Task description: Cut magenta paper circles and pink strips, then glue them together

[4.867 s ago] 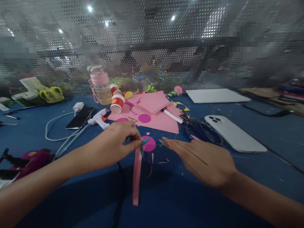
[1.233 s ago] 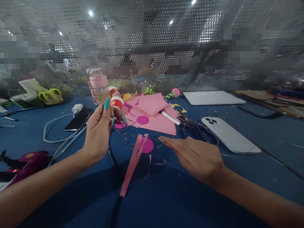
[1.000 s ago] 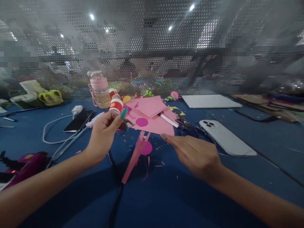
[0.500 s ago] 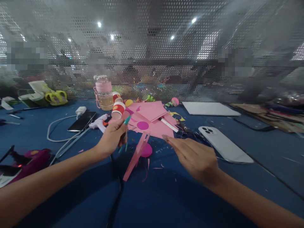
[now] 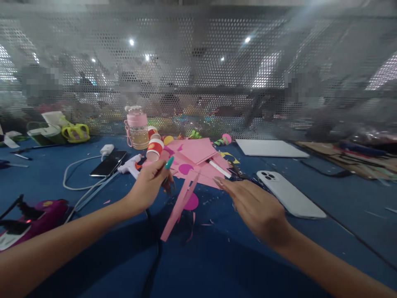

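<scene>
My left hand (image 5: 149,184) is raised over the table, left of the pink paper sheets (image 5: 197,151). Its fingers curl in against the thumb, whose tip ends in a long teal point, seemingly a nail. Anything inside those fingers is hidden. My right hand (image 5: 256,207) hovers at the front right of the sheets, fingers pressed together and tips pinched. A faint thin line runs left from these fingertips; what it is I cannot tell. Between the hands lie pink paper strips (image 5: 175,213) and a magenta paper circle (image 5: 190,201), with another magenta circle (image 5: 185,169) on the sheets.
A white phone (image 5: 291,196) lies at right, below a white flat board (image 5: 271,148). Left of the papers are a red paper cup (image 5: 154,149), a bottle (image 5: 137,130), a white glue gun (image 5: 131,165) and a dark phone (image 5: 108,164). Cables cross the blue table (image 5: 217,265).
The whole view has tipped up slightly, so the table sits lower. My left hand has turned a little, its thumb tip pointing more to the right. My right hand stays nearly where it was.
</scene>
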{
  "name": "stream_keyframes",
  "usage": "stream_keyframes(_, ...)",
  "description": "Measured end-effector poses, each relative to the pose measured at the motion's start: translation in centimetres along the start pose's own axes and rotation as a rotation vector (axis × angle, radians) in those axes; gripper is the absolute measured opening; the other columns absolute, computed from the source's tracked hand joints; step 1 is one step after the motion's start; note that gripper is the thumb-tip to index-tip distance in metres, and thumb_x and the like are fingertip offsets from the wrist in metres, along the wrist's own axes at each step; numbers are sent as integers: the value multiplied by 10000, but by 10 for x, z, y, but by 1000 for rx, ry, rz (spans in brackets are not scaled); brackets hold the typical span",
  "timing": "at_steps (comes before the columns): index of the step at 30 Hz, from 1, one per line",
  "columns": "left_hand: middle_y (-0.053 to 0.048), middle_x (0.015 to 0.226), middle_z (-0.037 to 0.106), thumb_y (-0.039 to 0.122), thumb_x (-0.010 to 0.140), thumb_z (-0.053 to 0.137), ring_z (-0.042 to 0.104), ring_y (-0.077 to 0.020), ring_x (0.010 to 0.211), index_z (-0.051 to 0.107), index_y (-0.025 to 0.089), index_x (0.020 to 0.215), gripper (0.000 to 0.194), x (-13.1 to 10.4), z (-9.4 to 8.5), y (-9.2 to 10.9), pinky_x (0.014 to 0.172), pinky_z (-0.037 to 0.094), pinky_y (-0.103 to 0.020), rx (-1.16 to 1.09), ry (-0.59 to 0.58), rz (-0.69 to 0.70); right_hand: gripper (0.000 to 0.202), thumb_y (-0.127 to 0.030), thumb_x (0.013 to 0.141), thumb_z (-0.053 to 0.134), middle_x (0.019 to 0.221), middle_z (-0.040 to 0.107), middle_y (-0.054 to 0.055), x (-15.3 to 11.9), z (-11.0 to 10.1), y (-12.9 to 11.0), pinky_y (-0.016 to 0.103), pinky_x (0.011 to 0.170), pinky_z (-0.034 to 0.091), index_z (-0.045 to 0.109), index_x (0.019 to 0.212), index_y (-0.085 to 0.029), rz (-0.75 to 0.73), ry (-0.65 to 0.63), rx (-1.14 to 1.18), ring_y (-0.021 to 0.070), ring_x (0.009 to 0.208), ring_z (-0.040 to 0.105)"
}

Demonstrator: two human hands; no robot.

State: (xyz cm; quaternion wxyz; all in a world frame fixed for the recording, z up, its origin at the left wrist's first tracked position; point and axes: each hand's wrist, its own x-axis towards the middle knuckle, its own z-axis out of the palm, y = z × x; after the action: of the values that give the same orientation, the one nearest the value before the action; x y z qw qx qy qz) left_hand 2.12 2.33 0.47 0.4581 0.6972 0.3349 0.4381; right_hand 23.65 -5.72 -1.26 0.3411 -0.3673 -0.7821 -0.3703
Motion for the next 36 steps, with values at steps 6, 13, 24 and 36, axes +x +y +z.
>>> stream_keyframes(6, 50, 362, 462, 419, 820, 498, 413, -63, 313, 442, 186, 496, 403, 1, -3, -5, 357, 349, -183, 20, -132, -165, 198, -36, 891, 471, 696, 726, 80, 3, 2, 15, 258, 569, 520, 658, 936, -84, -61, -4, -185, 159, 584, 665)
stream_keyframes(13, -52, 939, 669, 277, 709, 670, 612, -166, 903, 591, 179, 849, 188, 9, -7, -7, 741, 485, -253, -137, 159, 51, 233, -135, 907, 476, 727, 750, 54, 19, 17, 21, 241, 555, 548, 703, 863, -162, 153, 20, 123, 167, 627, 706)
stream_keyframes(24, -39, 840, 727, 244, 656, 699, 652, -172, 856, 693, 174, 764, 129, 2, -3, 16, 768, 504, -290, -192, 69, 21, 145, -99, 736, 683, 766, 757, 31, 73, 19, 13, 277, 579, 579, 759, 766, -218, 415, -111, 426, 208, 645, 720)
stream_keyframes(36, -19, 766, 748, 159, 670, 689, 677, -141, 739, 751, 205, 739, 105, -3, -6, 23, 688, 544, -252, -51, 276, 70, 169, -49, 734, 670, 705, 755, 7, 65, 22, 3, 226, 552, 559, 752, 741, -196, 262, -132, 446, 154, 616, 705)
